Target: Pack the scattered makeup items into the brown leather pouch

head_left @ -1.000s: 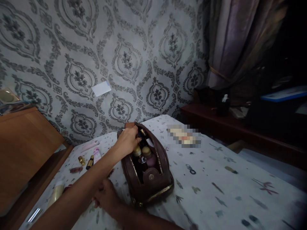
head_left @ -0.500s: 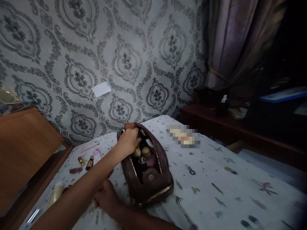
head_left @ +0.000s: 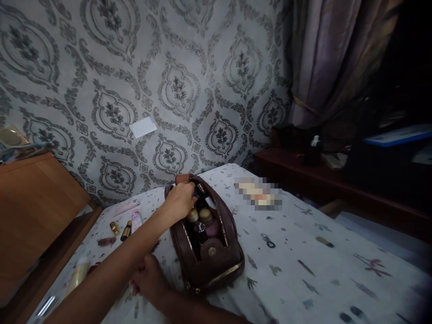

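Observation:
A brown leather bag (head_left: 219,266) stands unzipped on the patterned white sheet (head_left: 290,274). Bottles with gold caps (head_left: 205,215) and other cosmetics show inside it. My left hand (head_left: 181,201) reaches into the far left part of the opening. Its fingers are bent beside a dark blue thing, and whatever they grip is hidden. Below my left forearm, my right hand (head_left: 148,278) rests on the sheet left of the bag, fingers curled, with nothing visible in it.
Left of the bag lie a pink and white tube (head_left: 136,219), a black and gold bottle (head_left: 126,230), a small gold item (head_left: 114,228) and a cream tube (head_left: 79,274). A blurred item (head_left: 259,194) lies right of it. Wooden furniture (head_left: 40,198) borders the left.

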{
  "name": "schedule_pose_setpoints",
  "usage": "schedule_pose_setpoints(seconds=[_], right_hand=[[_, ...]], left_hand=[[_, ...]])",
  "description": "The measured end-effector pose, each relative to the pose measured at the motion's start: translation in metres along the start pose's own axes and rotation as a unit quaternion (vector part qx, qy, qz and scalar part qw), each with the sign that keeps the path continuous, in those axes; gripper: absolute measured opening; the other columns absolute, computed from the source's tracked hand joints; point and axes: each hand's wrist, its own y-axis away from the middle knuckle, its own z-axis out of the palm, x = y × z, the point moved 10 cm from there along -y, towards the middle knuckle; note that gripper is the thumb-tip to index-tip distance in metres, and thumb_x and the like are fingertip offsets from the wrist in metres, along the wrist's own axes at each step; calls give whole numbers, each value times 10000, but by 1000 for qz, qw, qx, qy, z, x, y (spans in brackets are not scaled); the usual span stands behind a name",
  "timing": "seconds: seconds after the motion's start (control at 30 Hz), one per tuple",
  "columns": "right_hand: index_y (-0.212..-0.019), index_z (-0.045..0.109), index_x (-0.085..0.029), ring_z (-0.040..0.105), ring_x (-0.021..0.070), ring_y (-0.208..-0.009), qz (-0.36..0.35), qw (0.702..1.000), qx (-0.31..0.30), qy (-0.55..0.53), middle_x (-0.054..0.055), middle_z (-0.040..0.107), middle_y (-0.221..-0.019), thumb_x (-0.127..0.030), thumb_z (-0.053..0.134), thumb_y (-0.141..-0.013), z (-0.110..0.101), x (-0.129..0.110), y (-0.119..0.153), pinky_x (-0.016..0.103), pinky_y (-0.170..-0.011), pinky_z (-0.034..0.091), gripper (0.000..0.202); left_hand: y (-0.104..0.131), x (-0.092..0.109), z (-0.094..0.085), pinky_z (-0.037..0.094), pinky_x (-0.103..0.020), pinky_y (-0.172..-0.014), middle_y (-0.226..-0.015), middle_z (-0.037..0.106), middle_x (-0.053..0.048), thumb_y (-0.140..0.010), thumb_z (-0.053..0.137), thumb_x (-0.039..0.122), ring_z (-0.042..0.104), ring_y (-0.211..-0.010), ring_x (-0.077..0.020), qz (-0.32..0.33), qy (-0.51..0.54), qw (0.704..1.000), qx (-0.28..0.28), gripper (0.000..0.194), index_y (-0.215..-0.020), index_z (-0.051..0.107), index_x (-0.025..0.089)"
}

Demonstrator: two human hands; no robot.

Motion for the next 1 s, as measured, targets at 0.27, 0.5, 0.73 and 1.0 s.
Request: schedule_pose_setpoints(seconds=[0.27,0.5,0.73,1.0], right_hand=[[-704,470,-203,355,47,-313,-9,1000,-10,17,-112,471,-454,-211,618,-690,2,-4,1,167,-325,261,149],[-752,473,-202,370,46,-309,14,1000,-2,3,-120,483,-469,-277,664,-698,0,5,-3,167,-334,269,213],[-769,491,-195,374,48,-310,-4,1000,-17,4,-114,474,-474,-374,686,-682,1,4,-3,167,-334,249,279],[-688,491,-197,377,55,-304,-23,1000,6,15,-83,489,-485,-339,666,-681,-3,7,-5,163,-315,247,226]], left_hand=[[0,2,3,485,-349,-833,-1085,669,-121,-889,554,237,639,-1039,-280,-1,-19,1000,-9,177,-1042,612,169],[-3,-4,2,472,-324,-822,-1031,688,-104,-909,520,246,638,-1015,-257,7,10,1000,14,154,-1004,616,173],[15,-8,-38,461,-290,-832,-990,658,-44,-919,453,160,616,-905,-181,38,116,982,146,163,-973,602,193],[89,-39,-53,456,-296,-794,-939,611,-44,-941,350,226,592,-874,-183,-4,152,942,298,237,-973,584,206]])
